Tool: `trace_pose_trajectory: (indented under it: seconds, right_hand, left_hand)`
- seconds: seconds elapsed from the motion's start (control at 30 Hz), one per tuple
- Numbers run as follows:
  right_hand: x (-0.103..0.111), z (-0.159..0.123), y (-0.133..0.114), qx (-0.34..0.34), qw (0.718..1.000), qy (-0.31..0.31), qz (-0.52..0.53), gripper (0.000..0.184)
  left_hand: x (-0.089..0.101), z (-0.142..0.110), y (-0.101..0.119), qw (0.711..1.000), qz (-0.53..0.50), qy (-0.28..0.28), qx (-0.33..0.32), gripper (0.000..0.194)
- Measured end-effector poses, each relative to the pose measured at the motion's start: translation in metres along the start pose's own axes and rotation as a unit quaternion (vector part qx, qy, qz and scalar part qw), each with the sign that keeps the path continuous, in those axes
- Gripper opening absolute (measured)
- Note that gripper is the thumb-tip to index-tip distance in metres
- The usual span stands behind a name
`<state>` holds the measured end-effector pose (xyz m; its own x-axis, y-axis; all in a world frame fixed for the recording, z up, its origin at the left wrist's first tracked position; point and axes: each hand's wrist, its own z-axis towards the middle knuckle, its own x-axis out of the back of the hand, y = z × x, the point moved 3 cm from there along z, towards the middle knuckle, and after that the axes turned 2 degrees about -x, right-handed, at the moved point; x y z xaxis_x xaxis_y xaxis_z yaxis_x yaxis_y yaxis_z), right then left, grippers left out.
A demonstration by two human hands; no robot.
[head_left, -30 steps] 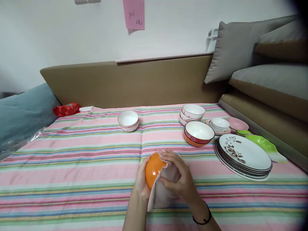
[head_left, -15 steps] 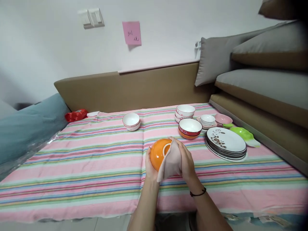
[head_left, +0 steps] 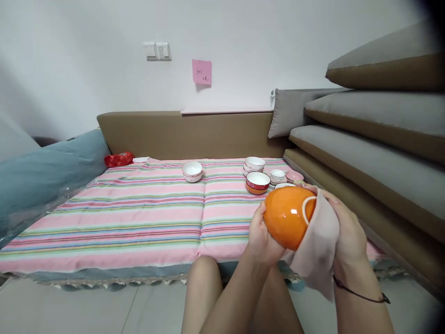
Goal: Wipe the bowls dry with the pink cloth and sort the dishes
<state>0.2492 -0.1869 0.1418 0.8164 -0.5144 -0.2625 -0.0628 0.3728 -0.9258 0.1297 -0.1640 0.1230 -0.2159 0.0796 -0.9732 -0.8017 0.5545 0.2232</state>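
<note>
My left hand [head_left: 261, 234] cups an orange bowl [head_left: 285, 214] from below and the left, the bowl turned so its base ring faces right. My right hand [head_left: 344, 227] presses a pale pink cloth [head_left: 318, 246] against the bowl's base; the cloth hangs down below my wrist. Both hands are raised near my lap, off the front edge of the striped cloth [head_left: 146, 218].
On the striped cloth stand a white bowl pair [head_left: 192, 170], a red and orange bowl stack [head_left: 257, 182], more white bowls [head_left: 255, 164], small saucers [head_left: 277, 175] and a pink dish [head_left: 294, 176]. A red bag [head_left: 118, 159] lies far left. Grey cushions [head_left: 375, 130] rise at right.
The bowl and cloth have come up and toward me, to the right, off the striped cloth. The view has pulled back, so the dishes look farther away and the plates are hidden behind the bowl.
</note>
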Motion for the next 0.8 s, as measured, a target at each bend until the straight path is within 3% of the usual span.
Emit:
trace_pose_trajectory:
  seconds: [0.13, 0.23, 0.33, 0.5, 0.63, 0.8]
  right_hand:
    - [-0.006, 0.001, -0.021, 0.034, 0.998, -0.012, -0.056, 0.03]
    - [-0.033, 0.012, 0.0, 0.036, 0.995, -0.087, -0.039, 0.033]
    - [-0.068, 0.026, 0.045, 0.013, 0.988, -0.153, -0.033, 0.041]
    - [-0.109, 0.03, 0.128, 0.025, 0.98, -0.159, -0.116, 0.04]
    - [-0.111, 0.003, 0.173, 0.001, 0.979, -0.148, -0.139, 0.033]
    - [-0.1, -0.033, 0.207, -0.08, 0.98, -0.094, -0.158, 0.036]
  left_hand:
    - [-0.008, -0.005, 0.002, 1.0, -0.002, 0.02, -0.007, 0.041]
    - [0.005, -0.001, 0.025, 0.995, -0.005, 0.073, -0.064, 0.038]
    - [0.037, 0.009, 0.055, 0.987, 0.01, 0.13, -0.096, 0.038]
    - [0.116, 0.024, 0.091, 0.979, 0.009, 0.161, -0.122, 0.042]
    - [0.174, 0.021, 0.095, 0.965, -0.022, 0.24, -0.108, 0.031]
    - [0.206, 0.015, 0.092, 0.961, -0.008, 0.26, -0.094, 0.026]
